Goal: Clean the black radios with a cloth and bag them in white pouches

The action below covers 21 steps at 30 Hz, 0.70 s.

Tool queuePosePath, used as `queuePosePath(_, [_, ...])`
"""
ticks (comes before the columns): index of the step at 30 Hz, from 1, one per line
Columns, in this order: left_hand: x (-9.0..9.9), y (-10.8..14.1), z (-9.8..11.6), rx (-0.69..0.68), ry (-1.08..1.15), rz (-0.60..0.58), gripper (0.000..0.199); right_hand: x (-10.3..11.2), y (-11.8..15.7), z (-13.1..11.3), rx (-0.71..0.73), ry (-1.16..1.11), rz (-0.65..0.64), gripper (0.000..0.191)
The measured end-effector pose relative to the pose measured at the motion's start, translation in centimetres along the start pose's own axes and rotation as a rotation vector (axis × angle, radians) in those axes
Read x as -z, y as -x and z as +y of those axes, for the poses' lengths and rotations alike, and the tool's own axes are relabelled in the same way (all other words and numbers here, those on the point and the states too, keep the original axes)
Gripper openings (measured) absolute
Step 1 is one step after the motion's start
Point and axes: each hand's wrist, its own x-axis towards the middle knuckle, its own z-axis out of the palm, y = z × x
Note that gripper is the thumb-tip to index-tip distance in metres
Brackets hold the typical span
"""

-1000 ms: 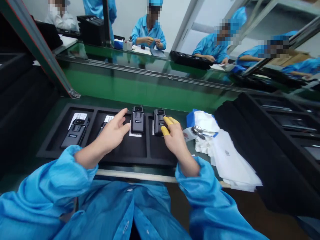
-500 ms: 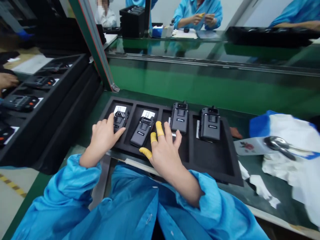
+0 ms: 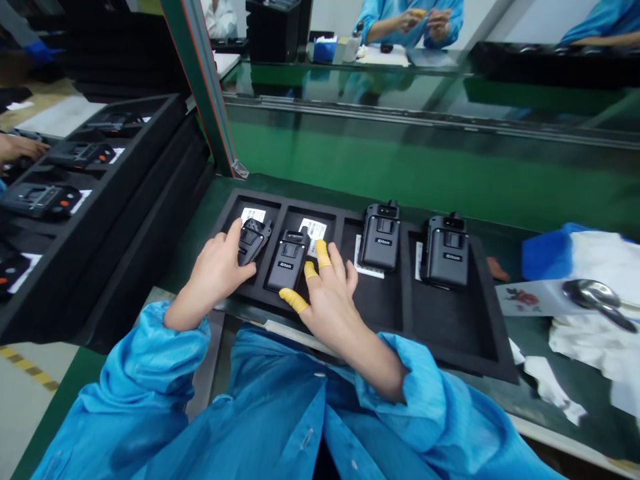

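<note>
Four compartments (image 3: 447, 330) ran across a black foam tray (image 3: 498, 333), each holding one black handheld device. From the tray's centre, the first device (image 3: 254, 240) lay tilted at ten o'clock, the second device (image 3: 286, 265) at nine, the third device (image 3: 381, 244) near twelve and the fourth device (image 3: 446, 259) at two; "Riton" was legible on the last three. The left hand (image 3: 214, 268) was at nine o'clock, its thumb and forefinger spread around the first device's near side; whether they gripped it, I could not tell. At the second device's four o'clock was the right hand (image 3: 333, 293), yellow finger cots (image 3: 324, 254) on three digits, its fingers splayed and released. Well out at three o'clock stood a blue box (image 3: 547, 255) with white cloths (image 3: 603, 250), and at four lay torn white paper (image 3: 553, 390). Stacked foam trays (image 3: 155, 177) bearing more devices occupied ten o'clock. Beyond the green panel (image 3: 390, 157), toward twelve, a co-worker's blue sleeve (image 3: 379, 25) showed.
</note>
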Motion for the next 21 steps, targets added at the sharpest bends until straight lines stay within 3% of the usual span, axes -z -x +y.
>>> queuePosePath(4, [-0.2,-0.4,-1.7,0.156,0.614,0.088,0.082,-1.1,0.1,0.2,0.077,-0.116,0.255,0.057])
queuePosePath(8, [-0.6,-0.1,-1.8,0.152,1.338,-0.033,0.085,-2.1,-0.4,0.1,0.127,-0.205,0.443,0.058])
queuePosePath(11, [-1.3,0.3,-1.3,0.118,1.557,-0.095,0.087,-2.5,-0.7,-0.1,0.161,-0.288,0.485,0.061])
queuePosePath(16, [-2.4,0.3,-1.2,0.111,1.621,-0.083,0.084,-2.5,-0.9,-0.2,0.087,-0.583,0.375,0.06])
queuePosePath(18, [-2.5,0.2,-1.3,0.108,1.628,-0.09,0.081,-2.1,-1.1,-0.3,-0.047,-0.789,0.235,0.067])
queuePosePath(21, [-2.4,0.1,-1.3,0.104,1.64,-0.104,0.072,-0.9,-1.9,-0.7,-0.327,-1.035,-0.041,0.094])
